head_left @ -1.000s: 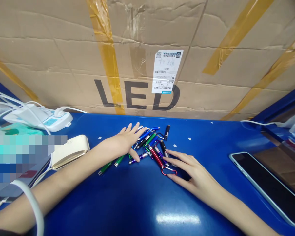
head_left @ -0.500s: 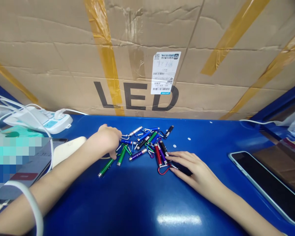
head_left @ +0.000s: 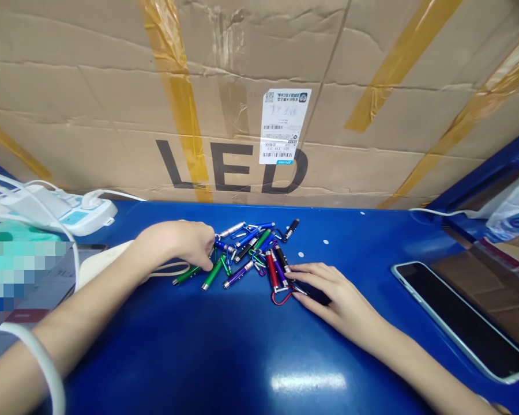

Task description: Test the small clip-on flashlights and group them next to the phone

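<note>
A loose pile of slim laser-pointer pens (head_left: 251, 252) in green, blue, red, purple and black, many with carabiner clips, lies on the blue table (head_left: 354, 236). My left hand (head_left: 192, 245) is curled at the pile's left edge, its fingertips down by a green pen (head_left: 213, 274). Whether it grips anything is hidden. My right hand (head_left: 324, 288) rests flat and open at the right edge, its fingertips touching a red pen (head_left: 272, 271) near a red carabiner (head_left: 281, 298).
A large taped cardboard carton (head_left: 259, 115) printed LED stands behind the table. A black phone (head_left: 458, 317) lies at the right. A white power strip (head_left: 86, 216) with cables and a cream power bank (head_left: 101, 264) sit at the left; a pixelated patch covers the lower left.
My left hand has drawn back from spread over the pile to curled at its left edge. Several pens have shifted and spread. My right hand has stayed nearly still.
</note>
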{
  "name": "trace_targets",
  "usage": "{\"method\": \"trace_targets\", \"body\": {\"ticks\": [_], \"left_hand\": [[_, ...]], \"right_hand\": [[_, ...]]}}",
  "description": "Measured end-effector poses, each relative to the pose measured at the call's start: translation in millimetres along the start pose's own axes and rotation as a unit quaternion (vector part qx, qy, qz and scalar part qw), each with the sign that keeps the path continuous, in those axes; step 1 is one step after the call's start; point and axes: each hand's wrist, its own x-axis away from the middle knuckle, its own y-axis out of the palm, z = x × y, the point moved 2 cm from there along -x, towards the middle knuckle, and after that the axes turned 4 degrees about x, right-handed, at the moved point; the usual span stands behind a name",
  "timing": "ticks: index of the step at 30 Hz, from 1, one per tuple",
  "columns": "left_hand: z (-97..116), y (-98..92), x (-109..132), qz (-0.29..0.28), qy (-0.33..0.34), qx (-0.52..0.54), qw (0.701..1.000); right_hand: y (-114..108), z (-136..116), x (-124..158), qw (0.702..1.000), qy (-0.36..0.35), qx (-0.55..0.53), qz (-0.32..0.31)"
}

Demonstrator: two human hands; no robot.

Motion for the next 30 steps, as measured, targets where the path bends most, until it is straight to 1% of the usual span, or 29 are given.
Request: {"method": "trace_targets", "body": {"ticks": [2,4,6,9,11,12,14,17,19,20,22,24,26,28,30], "left_hand": [[-3.8,-4.0,0.8,0.01,0.03,0.02,0.999],[-7.6,-9.9,0.8,0.036,0.041,0.031,0.998],[-11.6,-16.4,0.0,0.091,0.033,0.017,0.995],[-15.1,-23.8,0.0,0.183,-0.015,-0.033,0.982],[-12.2,-26.0,1.6,0.228,-0.042,-0.056,0.971],[-8.6,-26.3,2.6,0.247,-0.045,-0.061,0.966],[2.4,-25.1,4.2,0.276,-0.021,-0.063,0.959],[20.4,-19.8,3.9,0.284,0.069,-0.044,0.955],[26.2,-16.5,2.8,0.279,0.105,-0.035,0.954],[26.5,-15.7,2.3,0.28,0.109,-0.031,0.953],[23.8,-16.1,1.9,0.293,0.095,-0.015,0.951],[20.7,-17.9,2.8,0.315,0.077,0.019,0.946],[21.8,-18.5,4.5,0.326,0.089,0.072,0.938],[28.7,-16.0,6.0,0.304,0.138,0.147,0.931],[39.2,-10.4,6.5,0.249,0.197,0.229,0.92]], "right_hand": [[-0.4,-0.5,-0.1,1.0,0.002,-0.001,-0.005],[-0.3,-0.7,0.1,1.0,0.004,0.001,-0.009],[0.0,-1.1,0.3,1.0,0.003,0.006,-0.006],[0.0,-2.2,0.2,1.0,-0.002,0.015,0.003],[-0.5,-3.4,-0.1,1.0,-0.006,0.015,0.006],[-0.9,-4.0,-0.3,1.0,-0.009,0.012,0.007],[-1.9,-5.1,-0.4,1.0,-0.009,0.004,0.011],[-2.6,-5.8,0.2,1.0,0.003,-0.006,0.024],[-2.7,-6.0,1.2,0.999,0.012,-0.013,0.031],[-3.1,-6.1,1.7,0.999,0.017,-0.018,0.036],[-5.2,-6.4,2.6,0.997,0.026,-0.034,0.059],[-9.4,-7.2,3.3,0.993,0.032,-0.055,0.102],[-14.4,-8.6,3.8,0.985,0.039,-0.075,0.151],[-18.2,-10.5,4.0,0.976,0.054,-0.101,0.187],[-19.7,-12.7,3.6,0.968,0.073,-0.131,0.199]]}}
